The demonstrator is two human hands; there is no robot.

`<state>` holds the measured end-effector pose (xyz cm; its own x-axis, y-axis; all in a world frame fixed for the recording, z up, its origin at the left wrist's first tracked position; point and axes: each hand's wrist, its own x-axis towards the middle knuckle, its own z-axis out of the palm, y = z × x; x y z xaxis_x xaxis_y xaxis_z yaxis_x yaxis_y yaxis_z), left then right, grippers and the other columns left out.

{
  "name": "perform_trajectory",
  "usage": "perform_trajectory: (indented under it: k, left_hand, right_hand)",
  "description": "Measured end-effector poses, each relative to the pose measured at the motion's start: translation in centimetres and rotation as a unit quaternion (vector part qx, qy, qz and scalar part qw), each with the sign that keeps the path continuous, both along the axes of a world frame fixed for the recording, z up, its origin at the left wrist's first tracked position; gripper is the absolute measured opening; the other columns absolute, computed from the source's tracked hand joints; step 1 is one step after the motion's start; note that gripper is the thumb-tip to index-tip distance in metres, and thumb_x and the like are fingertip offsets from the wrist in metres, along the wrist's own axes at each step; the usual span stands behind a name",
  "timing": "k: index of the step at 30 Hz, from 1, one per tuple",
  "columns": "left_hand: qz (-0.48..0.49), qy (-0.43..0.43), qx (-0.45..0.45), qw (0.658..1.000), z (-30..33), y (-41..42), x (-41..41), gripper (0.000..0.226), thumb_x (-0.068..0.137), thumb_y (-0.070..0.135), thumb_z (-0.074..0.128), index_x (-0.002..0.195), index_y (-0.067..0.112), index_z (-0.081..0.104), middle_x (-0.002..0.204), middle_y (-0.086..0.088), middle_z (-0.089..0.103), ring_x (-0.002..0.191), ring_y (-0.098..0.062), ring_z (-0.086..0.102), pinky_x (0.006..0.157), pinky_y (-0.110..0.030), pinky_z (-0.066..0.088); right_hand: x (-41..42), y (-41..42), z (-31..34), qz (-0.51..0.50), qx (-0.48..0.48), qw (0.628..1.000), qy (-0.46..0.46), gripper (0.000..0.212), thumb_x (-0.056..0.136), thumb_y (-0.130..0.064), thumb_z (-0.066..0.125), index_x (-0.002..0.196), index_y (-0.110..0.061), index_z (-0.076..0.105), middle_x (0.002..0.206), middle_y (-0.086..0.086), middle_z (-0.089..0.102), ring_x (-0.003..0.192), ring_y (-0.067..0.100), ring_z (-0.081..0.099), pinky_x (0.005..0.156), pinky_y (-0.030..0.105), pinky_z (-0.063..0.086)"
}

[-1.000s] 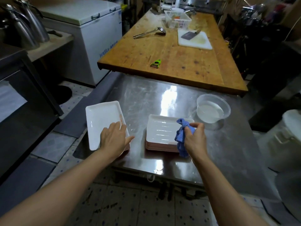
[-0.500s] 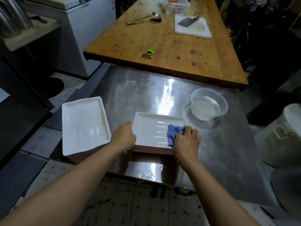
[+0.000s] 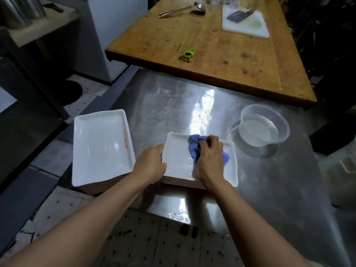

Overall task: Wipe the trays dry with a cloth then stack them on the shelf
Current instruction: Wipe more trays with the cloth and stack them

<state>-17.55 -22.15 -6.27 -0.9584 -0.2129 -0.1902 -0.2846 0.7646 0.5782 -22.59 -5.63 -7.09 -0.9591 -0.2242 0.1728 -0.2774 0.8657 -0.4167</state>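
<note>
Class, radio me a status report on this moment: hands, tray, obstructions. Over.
Left hand grips the tray's left edge. Right hand rubs the blue cloth on the top tray of the right stack. Nothing in the way.

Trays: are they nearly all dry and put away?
Not yet. One pile of trays sits at the table's left edge. The right hand rubs the blue cloth on the top tray of a second pile; the left hand steadies it. No shelf shows.
</note>
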Motion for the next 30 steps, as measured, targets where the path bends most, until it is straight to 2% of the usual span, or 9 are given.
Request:
perform_trajectory:
  k: [3, 7, 11, 13, 17, 19, 22, 26, 30]
  left_hand:
    - [0.003, 0.000, 0.013, 1.000, 0.0, 0.1, 0.2, 0.042, 0.081, 0.010, 0.057, 0.121, 0.022, 0.055, 0.096, -0.003, 0.061, 0.087, -0.025, 0.057, 0.072, -0.030, 0.047]
    - [0.004, -0.001, -0.007, 1.000, 0.0, 0.1, 0.2, 0.022, 0.081, 0.013, 0.059, 0.101, 0.018, 0.052, 0.082, -0.002, 0.051, 0.082, -0.027, 0.055, 0.063, -0.029, 0.036]
    - [0.002, -0.008, 0.002, 1.000, 0.5, 0.3, 0.3, 0.024, 0.081, 0.009, 0.057, 0.103, 0.018, 0.053, 0.090, -0.010, 0.057, 0.082, -0.028, 0.054, 0.061, -0.028, 0.031]
    - [0.000, -0.011, 0.020, 1.000, 0.6, 0.1, 0.1, 0.030, 0.081, 0.007, 0.056, 0.110, 0.016, 0.055, 0.093, -0.013, 0.060, 0.085, -0.029, 0.056, 0.061, -0.028, 0.031]
    - [0.018, -0.037, 0.142, 0.989, 0.9, -0.4, 0.1, 0.032, 0.084, 0.002, 0.051, 0.112, 0.016, 0.060, 0.083, -0.012, 0.063, 0.073, -0.027, 0.058, 0.061, -0.029, 0.043]
    - [0.037, -0.051, 0.220, 0.973, 1.2, -0.5, 0.2, 0.040, 0.085, -0.004, 0.047, 0.110, 0.024, 0.060, 0.075, -0.009, 0.061, 0.062, -0.023, 0.056, 0.058, -0.033, 0.051]
    - [0.040, -0.063, 0.237, 0.969, 1.7, -0.6, 0.2, 0.051, 0.083, -0.010, 0.045, 0.113, 0.030, 0.055, 0.065, -0.007, 0.056, 0.052, -0.019, 0.054, 0.050, -0.030, 0.053]
    - [0.042, -0.075, 0.211, 0.974, 1.7, -0.3, 0.3, 0.049, 0.085, -0.006, 0.046, 0.127, 0.019, 0.054, 0.079, -0.014, 0.060, 0.063, -0.029, 0.056, 0.064, -0.042, 0.054]
    - [0.045, -0.063, 0.119, 0.990, 1.8, 0.5, 0.2, 0.048, 0.081, 0.007, 0.056, 0.127, 0.020, 0.054, 0.097, -0.011, 0.066, 0.088, -0.032, 0.064, 0.076, -0.036, 0.054]
  right_hand:
    - [0.1, -2.8, 0.1, 0.033, -0.055, 0.998, -0.010, 0.023, 0.097, -0.015, 0.042, 0.112, -0.009, 0.058, 0.114, -0.003, 0.049, 0.105, 0.013, 0.043, 0.093, 0.027, 0.036]
    - [0.1, -5.0, 0.2, 0.111, -0.024, 0.993, -0.025, 0.030, 0.095, -0.016, 0.047, 0.117, -0.002, 0.061, 0.129, 0.013, 0.047, 0.114, 0.030, 0.042, 0.091, 0.036, 0.038]
    - [-0.2, -4.3, 0.9, 0.152, -0.021, 0.986, -0.065, 0.034, 0.086, -0.005, 0.055, 0.119, -0.004, 0.061, 0.132, 0.014, 0.047, 0.118, 0.032, 0.041, 0.098, 0.031, 0.030]
    - [0.1, -3.7, 1.5, 0.194, -0.022, 0.976, -0.093, 0.035, 0.080, -0.008, 0.056, 0.113, 0.001, 0.064, 0.125, 0.017, 0.054, 0.113, 0.035, 0.048, 0.097, 0.032, 0.030]
    - [1.7, -2.6, 2.5, 0.255, -0.003, 0.957, -0.136, 0.045, 0.068, -0.014, 0.044, 0.101, 0.004, 0.069, 0.116, 0.019, 0.061, 0.106, 0.034, 0.056, 0.096, 0.037, 0.036]
    - [2.4, -1.9, 2.4, 0.263, 0.005, 0.953, -0.148, 0.041, 0.072, -0.005, 0.046, 0.105, 0.001, 0.069, 0.122, 0.019, 0.058, 0.111, 0.034, 0.052, 0.100, 0.037, 0.034]
    - [3.4, -1.3, 2.1, 0.275, 0.029, 0.949, -0.149, 0.043, 0.076, 0.004, 0.050, 0.116, -0.005, 0.065, 0.132, 0.013, 0.051, 0.122, 0.032, 0.042, 0.107, 0.034, 0.026]
    - [4.3, -0.8, 1.8, 0.274, 0.028, 0.954, -0.117, 0.039, 0.080, -0.001, 0.055, 0.118, -0.008, 0.063, 0.132, 0.009, 0.051, 0.120, 0.029, 0.044, 0.105, 0.035, 0.030]
    - [5.3, 1.4, 1.6, 0.231, 0.042, 0.969, -0.082, 0.039, 0.081, -0.002, 0.058, 0.119, -0.010, 0.062, 0.133, 0.005, 0.053, 0.120, 0.026, 0.046, 0.102, 0.032, 0.032]
